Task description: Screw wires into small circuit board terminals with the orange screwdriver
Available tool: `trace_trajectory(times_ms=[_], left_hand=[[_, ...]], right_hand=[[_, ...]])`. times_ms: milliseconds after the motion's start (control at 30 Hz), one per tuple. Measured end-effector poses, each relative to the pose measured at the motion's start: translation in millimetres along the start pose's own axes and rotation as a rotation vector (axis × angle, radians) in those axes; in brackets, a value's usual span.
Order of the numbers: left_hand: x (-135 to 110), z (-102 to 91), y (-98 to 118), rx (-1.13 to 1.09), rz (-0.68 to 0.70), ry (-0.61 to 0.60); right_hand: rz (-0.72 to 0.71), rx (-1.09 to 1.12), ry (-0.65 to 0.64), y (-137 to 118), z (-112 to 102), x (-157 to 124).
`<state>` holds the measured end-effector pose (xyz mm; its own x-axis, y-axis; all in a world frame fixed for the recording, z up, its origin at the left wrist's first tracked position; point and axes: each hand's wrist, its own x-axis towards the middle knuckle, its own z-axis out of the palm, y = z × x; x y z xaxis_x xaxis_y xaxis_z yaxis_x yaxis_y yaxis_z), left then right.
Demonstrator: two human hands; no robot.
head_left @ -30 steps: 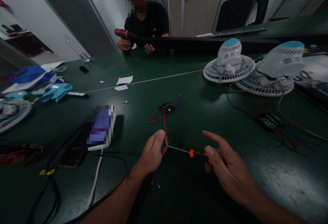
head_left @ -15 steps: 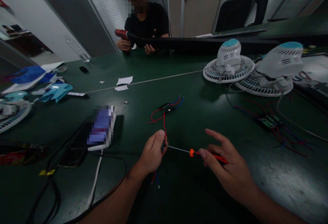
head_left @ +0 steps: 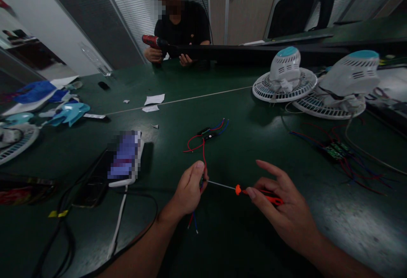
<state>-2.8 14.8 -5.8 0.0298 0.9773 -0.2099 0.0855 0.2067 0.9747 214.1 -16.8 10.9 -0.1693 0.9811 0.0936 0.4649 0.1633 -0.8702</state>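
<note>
My left hand (head_left: 190, 188) is closed on a small circuit board (head_left: 201, 181), mostly hidden by the fingers. Red and blue wires (head_left: 194, 221) hang below that hand, and a red wire (head_left: 204, 153) runs up from it. My right hand (head_left: 280, 201) grips the orange-red handle of a screwdriver (head_left: 260, 195) between thumb and fingers, with the index finger stretched out. The thin shaft points left, its tip at the board in my left hand. Just beyond lie small dark modules (head_left: 208, 134) with red and blue leads.
White fan heads (head_left: 286, 76) stand at the back right, near several wired green circuit boards (head_left: 337, 151). At left lie a phone (head_left: 124, 157) on a white cable, black cables and light-blue plastic parts (head_left: 71, 112). Across the table a person (head_left: 181, 28) holds a red power drill (head_left: 154, 42).
The screwdriver handle has turned slightly in my right fingers. My left hand and the board stay in place.
</note>
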Motion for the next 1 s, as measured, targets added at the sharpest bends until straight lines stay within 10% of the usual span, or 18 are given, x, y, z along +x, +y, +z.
trace_trajectory(times_ms=[1000], left_hand=[[0.1,1.2,1.4,-0.035,-0.004,0.016]], right_hand=[[-0.031,-0.088,0.012,-0.4,-2.4,0.8]])
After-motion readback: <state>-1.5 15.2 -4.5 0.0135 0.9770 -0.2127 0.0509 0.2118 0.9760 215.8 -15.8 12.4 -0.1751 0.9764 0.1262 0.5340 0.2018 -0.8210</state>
